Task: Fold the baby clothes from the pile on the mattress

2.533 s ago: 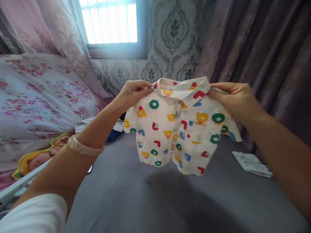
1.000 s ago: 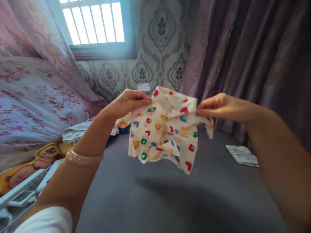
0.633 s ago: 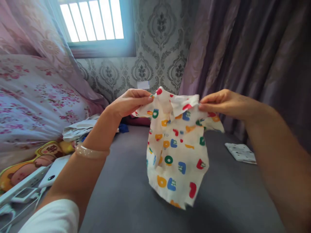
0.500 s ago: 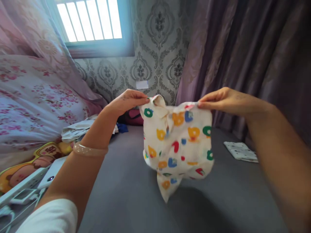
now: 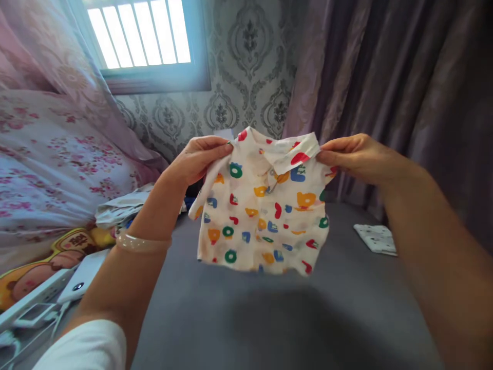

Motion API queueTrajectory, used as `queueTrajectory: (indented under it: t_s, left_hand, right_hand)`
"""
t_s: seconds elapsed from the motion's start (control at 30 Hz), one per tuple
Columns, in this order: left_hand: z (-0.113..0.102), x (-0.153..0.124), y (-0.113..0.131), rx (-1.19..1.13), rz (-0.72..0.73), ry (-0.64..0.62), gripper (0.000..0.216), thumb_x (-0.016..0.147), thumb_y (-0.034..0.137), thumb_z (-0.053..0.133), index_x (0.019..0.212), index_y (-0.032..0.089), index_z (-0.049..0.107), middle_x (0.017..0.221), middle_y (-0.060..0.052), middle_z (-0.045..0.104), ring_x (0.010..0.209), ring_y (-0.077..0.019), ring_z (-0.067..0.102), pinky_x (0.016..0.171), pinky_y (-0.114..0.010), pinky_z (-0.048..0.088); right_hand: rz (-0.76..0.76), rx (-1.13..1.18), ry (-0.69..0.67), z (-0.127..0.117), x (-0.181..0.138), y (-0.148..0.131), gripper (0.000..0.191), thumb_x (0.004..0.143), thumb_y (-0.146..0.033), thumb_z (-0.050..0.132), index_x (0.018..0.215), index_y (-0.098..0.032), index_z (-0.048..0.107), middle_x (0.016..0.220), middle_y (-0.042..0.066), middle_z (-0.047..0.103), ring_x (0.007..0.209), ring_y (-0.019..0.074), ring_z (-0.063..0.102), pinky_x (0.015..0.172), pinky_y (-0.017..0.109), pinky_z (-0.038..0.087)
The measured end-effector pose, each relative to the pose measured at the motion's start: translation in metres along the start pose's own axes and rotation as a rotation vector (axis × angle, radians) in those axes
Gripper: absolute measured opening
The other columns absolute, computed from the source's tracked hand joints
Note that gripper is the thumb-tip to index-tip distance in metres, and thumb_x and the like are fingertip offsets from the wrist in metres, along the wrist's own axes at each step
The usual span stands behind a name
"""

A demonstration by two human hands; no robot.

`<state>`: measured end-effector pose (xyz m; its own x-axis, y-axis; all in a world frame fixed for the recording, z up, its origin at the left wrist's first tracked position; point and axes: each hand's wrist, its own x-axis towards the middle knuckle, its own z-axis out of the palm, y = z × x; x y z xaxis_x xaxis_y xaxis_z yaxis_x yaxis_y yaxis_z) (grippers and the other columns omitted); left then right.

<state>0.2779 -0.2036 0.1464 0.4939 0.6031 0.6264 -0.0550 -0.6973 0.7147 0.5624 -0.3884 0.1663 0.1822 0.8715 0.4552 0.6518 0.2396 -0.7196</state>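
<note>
small cream collared shirt with coloured letter print (image 5: 265,216) is up in the air above the grey bed sheet (image 5: 269,329), clear of it, its shadow on the sheet straight below. left hand (image 5: 196,159) fingers closed in a pinch on one shoulder, right hand (image 5: 358,156) pinching the other shoulder next to the collar, both at about the same height above the sheet. two-point grip at the top looks chosen so the cloth hangs spread and flat, front side toward the camera. collar up, hem down: collar-to-hem axis near vertical, shoulder line level. pale translucent bangle (image 5: 142,242) on left wrist. small folded white dotted cloth (image 5: 375,239) lies on the sheet's right side, well apart; loose clothes heap (image 5: 119,208) at the sheet's far left edge
</note>
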Motion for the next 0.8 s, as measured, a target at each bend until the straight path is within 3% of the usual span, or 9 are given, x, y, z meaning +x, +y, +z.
queueTrajectory:
  t_s: [0.17, 0.33, 0.43, 0.53, 0.67, 0.8]
  left_hand:
    - [0.005, 0.007, -0.009, 0.06, 0.091, 0.192, 0.023, 0.075, 0.039, 0.07, 0.084, 0.017, 0.073, 0.072, -0.002, 0.07, 0.069, -0.015, 0.064, 0.059, -0.022, 0.052]
    - [0.01, 0.01, -0.02, 0.136, 0.103, 0.046, 0.023, 0.073, 0.036, 0.069, 0.08, 0.015, 0.073, 0.069, -0.002, 0.069, 0.069, -0.0153, 0.063, 0.059, -0.021, 0.049]
    - [0.011, 0.013, -0.024, 0.14, 0.13, 0.135, 0.024, 0.077, 0.037, 0.065, 0.082, 0.016, 0.073, 0.072, -0.002, 0.069, 0.071, -0.0142, 0.062, 0.062, -0.021, 0.049]
    - [0.013, 0.014, -0.027, 0.132, 0.105, 0.051, 0.025, 0.075, 0.038, 0.068, 0.081, 0.014, 0.072, 0.072, -0.002, 0.068, 0.069, -0.0137, 0.061, 0.062, -0.022, 0.049]
    - [0.015, 0.011, -0.03, 0.106, 0.089, 0.105, 0.029, 0.076, 0.04, 0.067, 0.082, 0.012, 0.072, 0.071, -0.002, 0.066, 0.066, -0.0126, 0.059, 0.059, -0.022, 0.048]
    - [0.015, 0.011, -0.032, 0.114, 0.082, 0.074, 0.029, 0.076, 0.039, 0.067, 0.084, 0.012, 0.072, 0.067, -0.001, 0.064, 0.062, -0.0114, 0.057, 0.055, -0.02, 0.046]
  right_hand:
    - [-0.118, 0.024, 0.205, 0.009, 0.0, -0.006, 0.029, 0.07, -0.05, 0.078, 0.084, -0.024, 0.076, 0.077, 0.001, 0.074, 0.067, 0.0167, 0.066, 0.061, 0.029, 0.055]
    - [-0.069, -0.096, 0.12, 0.016, 0.007, -0.001, 0.031, 0.071, -0.051, 0.076, 0.081, -0.022, 0.077, 0.068, 0.0, 0.071, 0.061, 0.0164, 0.064, 0.055, 0.027, 0.051]
    - [-0.127, -0.081, 0.271, 0.017, 0.013, 0.005, 0.035, 0.075, -0.053, 0.072, 0.086, -0.021, 0.076, 0.073, 0.002, 0.072, 0.061, 0.0163, 0.064, 0.053, 0.026, 0.05]
    - [-0.086, -0.077, 0.165, 0.018, 0.017, 0.012, 0.038, 0.073, -0.053, 0.074, 0.086, -0.018, 0.076, 0.074, 0.004, 0.073, 0.06, 0.0166, 0.063, 0.051, 0.025, 0.049]
    - [-0.105, -0.113, 0.242, 0.018, 0.017, 0.019, 0.043, 0.077, -0.056, 0.07, 0.091, -0.015, 0.076, 0.069, 0.004, 0.07, 0.05, 0.012, 0.057, 0.043, 0.022, 0.042]
    - [-0.099, -0.162, 0.186, 0.016, 0.016, 0.024, 0.046, 0.074, -0.061, 0.071, 0.087, -0.017, 0.076, 0.064, 0.001, 0.069, 0.05, 0.012, 0.057, 0.042, 0.021, 0.044]
